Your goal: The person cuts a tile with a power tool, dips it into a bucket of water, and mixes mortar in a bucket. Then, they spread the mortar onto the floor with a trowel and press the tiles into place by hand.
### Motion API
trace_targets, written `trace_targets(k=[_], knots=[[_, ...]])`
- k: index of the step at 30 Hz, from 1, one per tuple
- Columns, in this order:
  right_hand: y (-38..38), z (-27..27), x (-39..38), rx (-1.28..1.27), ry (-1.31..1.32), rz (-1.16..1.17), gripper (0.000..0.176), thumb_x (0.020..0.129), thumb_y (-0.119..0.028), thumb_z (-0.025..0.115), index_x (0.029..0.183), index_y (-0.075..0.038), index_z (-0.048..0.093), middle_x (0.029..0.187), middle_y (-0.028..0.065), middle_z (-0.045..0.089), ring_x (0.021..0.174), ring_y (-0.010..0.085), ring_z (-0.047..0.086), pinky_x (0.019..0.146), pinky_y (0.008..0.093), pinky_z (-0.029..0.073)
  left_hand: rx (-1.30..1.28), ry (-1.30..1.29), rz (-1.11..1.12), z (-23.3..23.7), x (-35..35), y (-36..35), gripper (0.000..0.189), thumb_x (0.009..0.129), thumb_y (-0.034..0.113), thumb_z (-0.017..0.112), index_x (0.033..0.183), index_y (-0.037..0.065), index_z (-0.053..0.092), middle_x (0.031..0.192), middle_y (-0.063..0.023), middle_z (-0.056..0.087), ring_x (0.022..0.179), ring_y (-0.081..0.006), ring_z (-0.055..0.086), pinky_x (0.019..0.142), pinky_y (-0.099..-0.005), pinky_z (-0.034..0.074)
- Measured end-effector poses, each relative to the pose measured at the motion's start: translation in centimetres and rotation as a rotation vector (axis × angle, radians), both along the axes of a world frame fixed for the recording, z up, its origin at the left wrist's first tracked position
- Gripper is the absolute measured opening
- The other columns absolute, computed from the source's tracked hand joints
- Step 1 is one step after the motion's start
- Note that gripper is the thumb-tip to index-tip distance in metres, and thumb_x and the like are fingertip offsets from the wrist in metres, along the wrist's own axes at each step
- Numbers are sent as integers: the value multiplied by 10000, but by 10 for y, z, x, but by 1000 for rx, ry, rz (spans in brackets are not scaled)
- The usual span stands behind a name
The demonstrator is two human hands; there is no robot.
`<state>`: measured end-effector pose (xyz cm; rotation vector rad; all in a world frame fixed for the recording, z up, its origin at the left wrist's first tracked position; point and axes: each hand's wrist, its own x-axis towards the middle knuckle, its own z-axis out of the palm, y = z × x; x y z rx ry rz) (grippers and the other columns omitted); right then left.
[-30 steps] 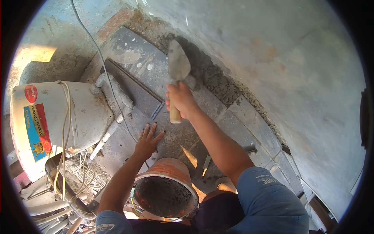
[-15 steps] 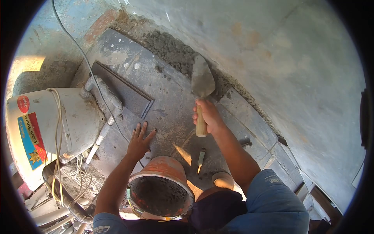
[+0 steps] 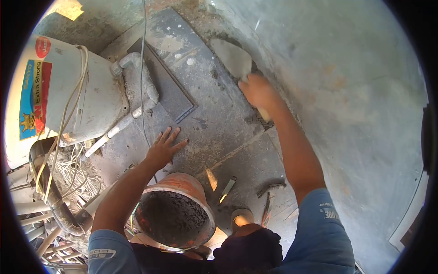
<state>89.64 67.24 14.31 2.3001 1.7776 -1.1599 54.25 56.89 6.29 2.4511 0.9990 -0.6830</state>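
Observation:
My right hand (image 3: 261, 95) is closed round the wooden handle of a trowel (image 3: 232, 58). The trowel's flat blade lies over the strip between the floor tiles and the wall, where grey mortar showed. My left hand (image 3: 163, 148) rests flat on the grey tiled floor (image 3: 214, 128), fingers spread, holding nothing. Close below that hand stands an orange bucket (image 3: 185, 181) with dark wet mortar (image 3: 175, 217) inside. A loose dark tile (image 3: 165, 82) lies ahead of my left hand.
At left stands a white cylindrical casing (image 3: 98, 89) with grey pipework (image 3: 148, 84) and a hanging cable (image 3: 144, 55). A green-handled tool (image 3: 228, 188) and a hammer (image 3: 271, 187) lie near my foot. The plastered wall (image 3: 346, 114) rises on the right.
My right hand has moved forward and right with the trowel, its blade now along the wall's foot. The view has shifted; my left hand stays flat on the floor.

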Motion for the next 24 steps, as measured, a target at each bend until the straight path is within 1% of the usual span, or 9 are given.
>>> trace_targets(k=[1, 4, 5, 6, 10, 12, 15, 18, 24], knots=[[26, 18, -13, -22, -105, 95, 378, 922, -258, 509, 1116, 51, 611, 1202, 263, 588, 1117, 409, 577, 917, 478, 481, -13, 15, -1, 1, -1, -2, 1054, 587, 211, 853, 1467, 360, 293, 1595, -72, 83, 1457, -332, 130, 1160, -488, 259], [89, -15, -29, -98, -190, 189, 346, 901, -194, 522, 1115, 54, 629, 1224, 254, 585, 1128, 388, 586, 905, 491, 491, -8, 13, -3, 0, -2, -2, 1059, 587, 216, 853, 1469, 365, 286, 1596, -71, 76, 1458, -327, 127, 1162, -484, 256], [98, -14, -36, -226, -285, 391, 336, 889, -168, 534, 1128, 47, 631, 1228, 249, 587, 1122, 381, 594, 893, 494, 500, -10, 13, -4, 0, -2, -2, 1059, 587, 216, 853, 1469, 365, 286, 1596, -71, 76, 1458, -327, 127, 1162, -484, 256], [102, -14, -39, -354, -378, 592, 331, 878, -141, 546, 1141, 40, 632, 1232, 244, 589, 1117, 373, 602, 882, 496, 508, -13, 17, -4, 0, -2, -1, 1056, 593, 216, 850, 1471, 365, 283, 1597, -70, 73, 1459, -327, 125, 1163, -482, 255], [61, -17, -27, -312, -446, 655, 293, 873, -83, 536, 1114, 43, 646, 1200, 215, 617, 1065, 381, 625, 865, 479, 522, -11, 20, -2, 1, -1, -2, 1058, 599, 210, 848, 1473, 365, 274, 1598, -72, 66, 1459, -328, 125, 1164, -476, 254], [24, 20, -14, -274, -218, 290, 288, 877, -67, 526, 1117, 37, 646, 1136, 245, 630, 1025, 393, 634, 854, 471, 528, -8, 12, -12, 0, -1, -4, 1059, 597, 207, 849, 1473, 362, 275, 1598, -75, 68, 1458, -329, 127, 1163, -476, 256], [-50, -6, 30, -117, -309, 414, 278, 906, -170, 518, 1052, 32, 642, 1047, 291, 629, 1007, 416, 625, 864, 471, 518, 11, 8, -17, 0, -1, -1, 1062, 594, 201, 852, 1473, 358, 277, 1598, -78, 70, 1457, -333, 131, 1161, -477, 260], [-131, -4, 59, -168, -202, 97, 316, 912, -249, 527, 1040, 30, 598, 1006, 282, 637, 994, 425, 619, 865, 470, 511, 1, 14, -17, 0, 0, -2, 1066, 591, 201, 855, 1473, 357, 277, 1598, -81, 68, 1457, -337, 132, 1158, -478, 263], [-210, 31, 75, -187, -216, -93, 320, 895, -277, 530, 1044, 5, 554, 1002, 285, 615, 943, 445, 604, 849, 504, 465, 16, 11, -40, -3, 1, -2, 1086, 577, 211, 868, 1476, 345, 274, 1594, -114, 71, 1451, -365, 135, 1151, -487, 267]])
